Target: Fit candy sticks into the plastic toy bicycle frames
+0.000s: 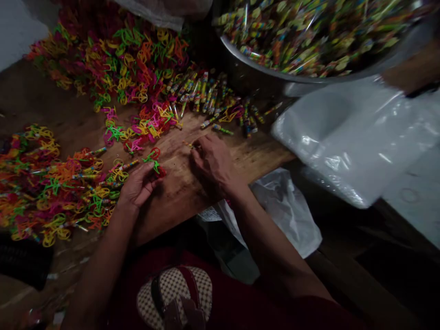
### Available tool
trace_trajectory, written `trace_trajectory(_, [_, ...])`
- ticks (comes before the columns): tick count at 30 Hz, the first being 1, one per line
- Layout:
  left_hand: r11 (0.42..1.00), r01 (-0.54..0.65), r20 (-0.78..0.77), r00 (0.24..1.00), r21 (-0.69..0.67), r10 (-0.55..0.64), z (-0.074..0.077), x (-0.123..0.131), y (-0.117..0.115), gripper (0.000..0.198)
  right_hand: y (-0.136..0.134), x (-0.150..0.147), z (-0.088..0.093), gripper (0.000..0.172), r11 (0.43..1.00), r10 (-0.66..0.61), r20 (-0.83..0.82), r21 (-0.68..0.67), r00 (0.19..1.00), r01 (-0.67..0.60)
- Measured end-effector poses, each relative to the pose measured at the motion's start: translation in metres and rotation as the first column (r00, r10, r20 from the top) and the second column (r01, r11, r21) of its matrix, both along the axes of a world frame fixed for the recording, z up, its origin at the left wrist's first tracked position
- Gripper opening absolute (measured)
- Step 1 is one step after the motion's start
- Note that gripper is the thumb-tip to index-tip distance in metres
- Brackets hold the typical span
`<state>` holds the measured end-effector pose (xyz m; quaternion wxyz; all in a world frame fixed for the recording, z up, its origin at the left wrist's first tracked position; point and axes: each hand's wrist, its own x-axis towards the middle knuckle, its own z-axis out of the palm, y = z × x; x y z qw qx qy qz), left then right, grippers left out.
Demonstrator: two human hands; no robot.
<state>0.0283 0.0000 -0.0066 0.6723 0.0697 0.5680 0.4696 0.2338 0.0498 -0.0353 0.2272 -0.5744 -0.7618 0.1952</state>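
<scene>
My left hand (140, 184) pinches a small plastic toy bicycle (151, 159) with a green frame and red wheels, just above the wooden table. My right hand (216, 161) is closed over the table to the right, its fingertips on a thin, colourful wrapped tube (188, 144) that shows only in part. Ahead of my hands lies a loose group of toy bicycles (147, 121) in pink, yellow and green. Beyond my right hand, several printed tubes (206, 94) are heaped. Left of my left hand, a pile (68, 183) mixes bicycles and tubes.
A larger heap of toy bicycles (120, 59) covers the back left. A metal basin (240, 57) full of tubes stands at the back right, with clear plastic bags (350, 133) in front of it. Another plastic bag (285, 211) hangs below the table's near edge.
</scene>
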Motion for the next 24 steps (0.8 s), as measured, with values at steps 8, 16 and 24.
trace_trajectory(8, [0.995,0.088,-0.009,0.996,0.043,-0.088,0.003,0.002,-0.009,0.009,-0.027,-0.035,0.003,0.024,0.960,-0.171,-0.847,-0.258,0.503,-0.108])
trace_trajectory(16, [0.989,0.139,0.039,0.989,0.044,-0.141,0.005,0.006,-0.008,0.003,-0.034,-0.035,-0.003,0.025,0.918,-0.190,-0.921,-0.290,0.342,-0.271])
trace_trajectory(24, [0.985,0.175,0.134,0.976,0.004,-0.174,-0.002,0.008,-0.008,0.005,-0.043,-0.035,-0.014,0.026,0.929,-0.256,-0.909,-0.326,0.328,-0.177])
